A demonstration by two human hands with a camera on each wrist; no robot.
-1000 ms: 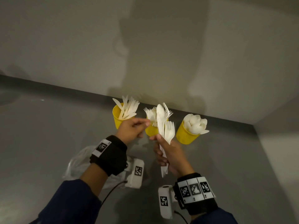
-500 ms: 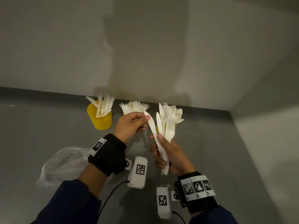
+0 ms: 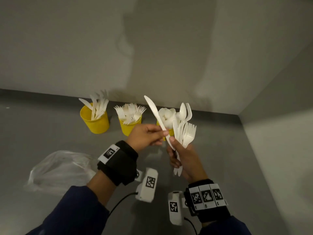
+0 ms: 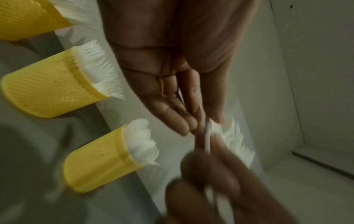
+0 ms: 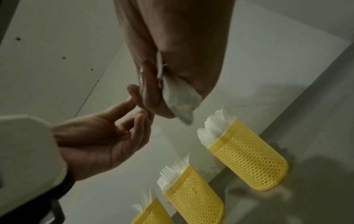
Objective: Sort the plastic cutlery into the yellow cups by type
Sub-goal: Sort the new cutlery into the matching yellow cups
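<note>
My L hand point(image 3: 145, 135): thumb + fingertips pinched on the handle of one white knife point(image 3: 156, 116), blade up and tilted away to the left, above the surface point(image 3: 42, 133). Grip together, clamped on knife. Knife's lower end crosses my R thumb; touching or just beside, can't tell.

My R hand point(image 3: 183, 160): fingers curled round a bundle point(image 3: 183, 131) of mixed cutlery, held upright; forks and at least one spoon head show at top, handle ends stick out under the palm. Grip clamped on bundle. L wrist view is blurred; it only shows both hands meeting at the knife.

Three yellow mesh cups in a row along the back edge of the surface, near the wall point(image 3: 169, 48):
- knife cup point(image 3: 94, 121), leftmost, w/ knives standing in it.
- fork cup point(image 3: 128, 128), middle, forks w/ tines up.
- spoon cup point(image 5: 247, 153), rightmost, nearest the back right corner, full of spoons; in head view mostly hidden behind knife + bundle.

Cups stand apart from each other, all upright.

Clear plastic bag point(image 3: 61, 168) lies crumpled on the surface toward the front left, well apart from the cups.
</note>
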